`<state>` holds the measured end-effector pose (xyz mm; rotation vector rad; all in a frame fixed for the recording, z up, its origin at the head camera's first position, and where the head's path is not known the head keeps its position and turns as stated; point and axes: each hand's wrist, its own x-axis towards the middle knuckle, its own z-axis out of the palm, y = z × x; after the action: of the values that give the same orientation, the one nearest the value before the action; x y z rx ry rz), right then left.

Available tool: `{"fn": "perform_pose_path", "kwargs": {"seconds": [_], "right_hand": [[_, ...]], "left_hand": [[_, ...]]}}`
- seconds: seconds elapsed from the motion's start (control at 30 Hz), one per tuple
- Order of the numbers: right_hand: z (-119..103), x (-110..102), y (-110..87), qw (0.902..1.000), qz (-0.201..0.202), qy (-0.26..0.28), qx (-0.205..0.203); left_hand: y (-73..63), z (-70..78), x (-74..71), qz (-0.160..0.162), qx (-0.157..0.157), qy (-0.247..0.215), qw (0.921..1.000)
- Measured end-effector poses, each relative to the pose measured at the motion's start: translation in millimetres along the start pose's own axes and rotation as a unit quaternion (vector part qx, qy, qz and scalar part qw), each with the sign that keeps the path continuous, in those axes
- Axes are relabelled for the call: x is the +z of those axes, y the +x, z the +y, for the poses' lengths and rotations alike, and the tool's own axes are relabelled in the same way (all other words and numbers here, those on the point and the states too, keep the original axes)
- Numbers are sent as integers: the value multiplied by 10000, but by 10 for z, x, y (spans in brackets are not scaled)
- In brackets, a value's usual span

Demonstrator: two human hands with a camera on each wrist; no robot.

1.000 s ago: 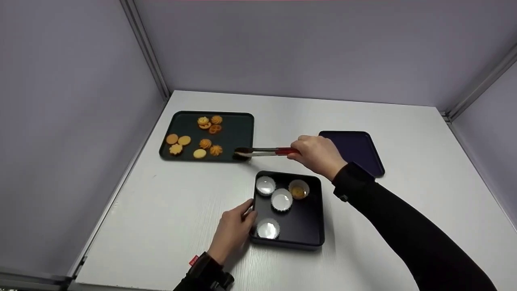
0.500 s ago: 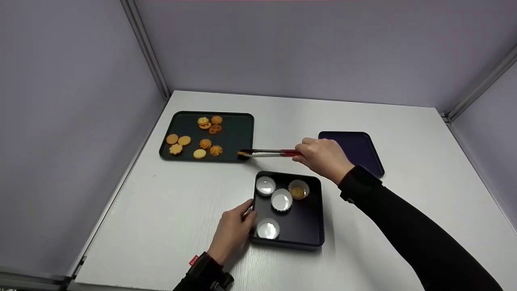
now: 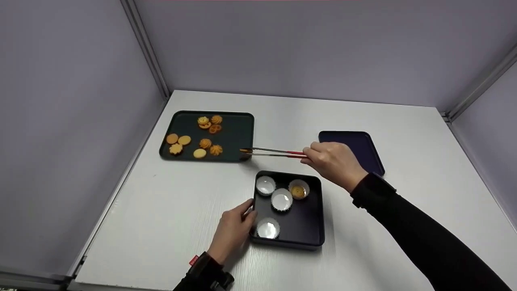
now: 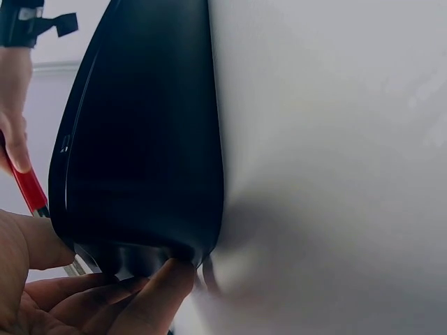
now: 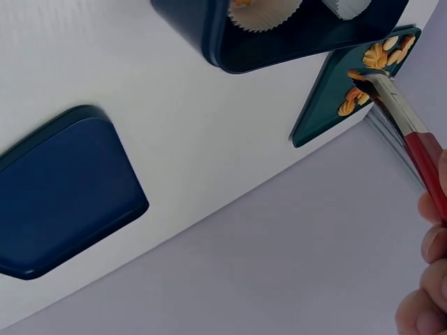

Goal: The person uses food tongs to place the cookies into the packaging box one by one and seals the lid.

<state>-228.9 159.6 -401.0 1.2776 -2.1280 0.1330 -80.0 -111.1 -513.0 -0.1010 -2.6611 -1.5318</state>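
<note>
My right hand grips red-handled tongs. Their tips are above the right edge of the dark green tray, with a small orange-brown cookie between them. My left hand holds the left wall of a deep square dark tin; in the left wrist view its fingers curl against the tin's outer side. White paper cups stand in the tin, and the back right cup has a cookie in it. Several cookies lie in groups on the green tray.
A shallow dark blue tray lies at the right, partly behind my right hand. White table surface lies between the trays and the tin. Grey panels stand behind and at both sides.
My right hand has drawn the tongs a little to the right, with their tips still over the tray's right edge. The left hand and the tin have stayed put.
</note>
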Motion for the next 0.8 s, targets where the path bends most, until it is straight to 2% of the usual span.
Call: {"fn": "perform_pose_path", "kwargs": {"seconds": [0.3,0.57,0.8], "right_hand": [[-8,-263,-238,9970,722,88,-246],[-84,-576,-404,9916,1214,-98,-442],[-163,-838,-530,9893,1370,99,-492]], "left_hand": [[-9,-8,-3,-71,35,11,10000],[-6,-1,-9,-55,-44,129,9999],[-1,4,-2,12,64,149,9999]]}}
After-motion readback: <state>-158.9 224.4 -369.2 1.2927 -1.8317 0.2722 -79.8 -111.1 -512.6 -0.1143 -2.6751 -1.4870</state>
